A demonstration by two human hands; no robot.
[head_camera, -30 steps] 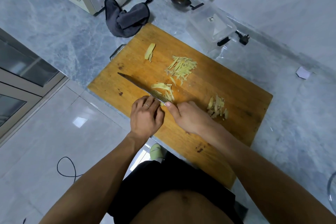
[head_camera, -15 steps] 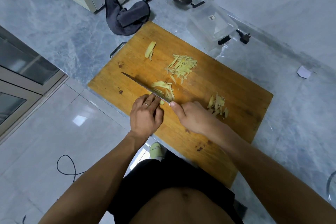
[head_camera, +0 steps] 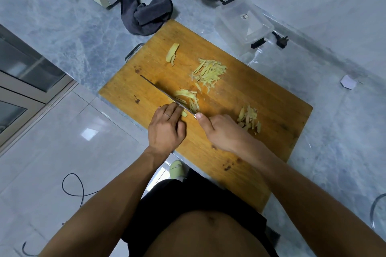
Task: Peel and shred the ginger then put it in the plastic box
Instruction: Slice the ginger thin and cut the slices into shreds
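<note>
**Shredding station: layout and hand positions**

The marble counter (head_camera: pixel 69 27) carries a wooden cutting board (head_camera: pixel 250 115), set diagonally so its long edge faces the person. The clear plastic box (head_camera: pixel 244 25) stands open just beyond the board's far corner, probably so finished shreds need only a short transfer; it appears to hold no ginger yet.

The ginger lies on the board in four separate groups, which keeps finished and unfinished stock apart. The finished shreds (head_camera: pixel 208 72) lie toward the far side, near the box. A pile of what look like peelings (head_camera: pixel 249 120) lies beside the right wrist. One uncut slice (head_camera: pixel 172 54) waits near the far left edge. The slices being cut (head_camera: pixel 187 99) lie against the knife blade (head_camera: pixel 160 89).

The right hand (head_camera: pixel 221 131) grips the knife handle, thumb extended toward the blade, likely for steadiness. The left hand (head_camera: pixel 167 129) has its fingers curled down onto the slices beside the blade, fingertips tucked away from the edge.
</note>
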